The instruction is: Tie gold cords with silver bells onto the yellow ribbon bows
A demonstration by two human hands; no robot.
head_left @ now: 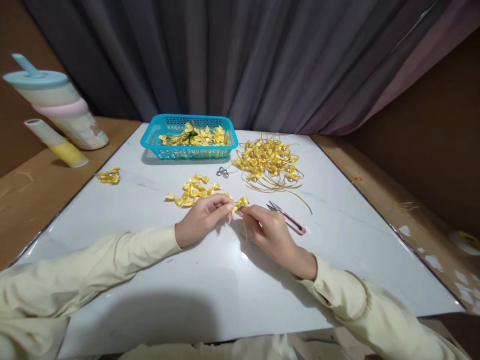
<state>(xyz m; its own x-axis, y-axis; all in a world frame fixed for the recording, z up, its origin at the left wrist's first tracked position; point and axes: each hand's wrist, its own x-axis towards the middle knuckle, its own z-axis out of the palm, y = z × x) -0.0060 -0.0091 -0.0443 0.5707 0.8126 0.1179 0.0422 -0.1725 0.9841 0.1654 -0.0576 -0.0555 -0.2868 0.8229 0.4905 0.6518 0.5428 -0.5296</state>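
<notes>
Between my two hands is a small yellow ribbon bow [241, 202], pinched at the fingertips. My left hand [206, 216] is closed on its left side, thumb against the fingers. On the other side my right hand [268, 229] is closed too, and a thin gold cord [246, 231] hangs below its fingertips. Just beyond my left hand lies a loose group of yellow bows [193, 191]. Thread snips [288, 219] with pink handles rest right behind my right hand. A few silver bells [222, 172] sit farther back.
A blue basket [189, 152] holding bows and gold cord stands at the back. To its right is a heap of bows with bells and cords [268, 159]. More bows [108, 175] lie at left, near a tumbler [71, 115] and a yellow-and-white tube [60, 145].
</notes>
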